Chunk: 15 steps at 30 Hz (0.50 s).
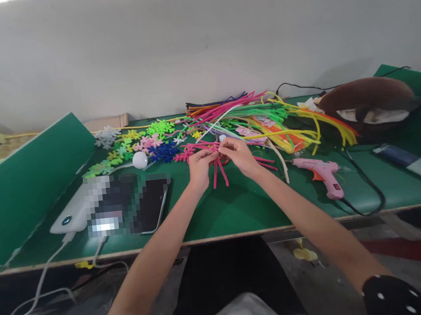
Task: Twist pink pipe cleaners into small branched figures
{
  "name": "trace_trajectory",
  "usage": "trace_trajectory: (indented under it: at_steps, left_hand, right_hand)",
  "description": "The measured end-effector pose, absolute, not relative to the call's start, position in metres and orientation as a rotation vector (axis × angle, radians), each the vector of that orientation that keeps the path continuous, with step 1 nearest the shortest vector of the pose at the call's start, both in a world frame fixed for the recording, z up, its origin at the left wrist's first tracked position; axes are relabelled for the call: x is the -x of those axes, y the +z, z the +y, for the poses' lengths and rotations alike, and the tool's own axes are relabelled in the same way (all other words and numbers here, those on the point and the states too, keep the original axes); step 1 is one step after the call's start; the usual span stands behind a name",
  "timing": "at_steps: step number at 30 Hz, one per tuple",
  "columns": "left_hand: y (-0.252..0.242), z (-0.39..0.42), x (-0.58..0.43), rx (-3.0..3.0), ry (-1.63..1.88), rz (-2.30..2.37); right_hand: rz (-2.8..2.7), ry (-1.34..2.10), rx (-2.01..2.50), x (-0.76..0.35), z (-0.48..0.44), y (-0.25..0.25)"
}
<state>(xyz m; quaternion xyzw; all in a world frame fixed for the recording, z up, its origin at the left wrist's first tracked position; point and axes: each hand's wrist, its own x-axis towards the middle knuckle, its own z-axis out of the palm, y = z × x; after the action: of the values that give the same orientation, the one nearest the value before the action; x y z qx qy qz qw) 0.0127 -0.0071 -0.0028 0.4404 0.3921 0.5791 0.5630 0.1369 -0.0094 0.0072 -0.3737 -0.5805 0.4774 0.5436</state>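
In the head view, both my hands meet over the middle of the green table. My left hand (200, 169) pinches a bunch of deep-pink pipe cleaners (223, 172) from the left. Against it, my right hand (241, 157) has its fingers closed on the same bunch. Strands hang down below the fingertips, and others stick out to both sides. The crossing point is partly hidden by my fingers. Just left of my left hand lies a pink branched snowflake shape (183, 155) of pipe cleaner.
Finished-looking snowflakes (160, 128) in several colours lie back left, near a white ball (140, 160). Loose pipe cleaners (235, 106) pile behind my hands. A pink glue gun (321, 172) with a cord lies right. Phones (151, 204) and a white power bank (77, 211) lie left.
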Motion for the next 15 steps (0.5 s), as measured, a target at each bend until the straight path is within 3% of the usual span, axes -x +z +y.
trace_trajectory:
  at_steps: [9, 15]
  left_hand:
    - [-0.005, -0.002, -0.007, -1.728, 1.237, 1.127]
    - [-0.001, -0.003, -0.003, -2.089, 1.078, 1.241]
  right_hand:
    - [-1.285, 1.151, 1.076, -0.146, -0.005, 0.007]
    - [-1.509, 1.096, 1.114, -0.153, -0.003, 0.008]
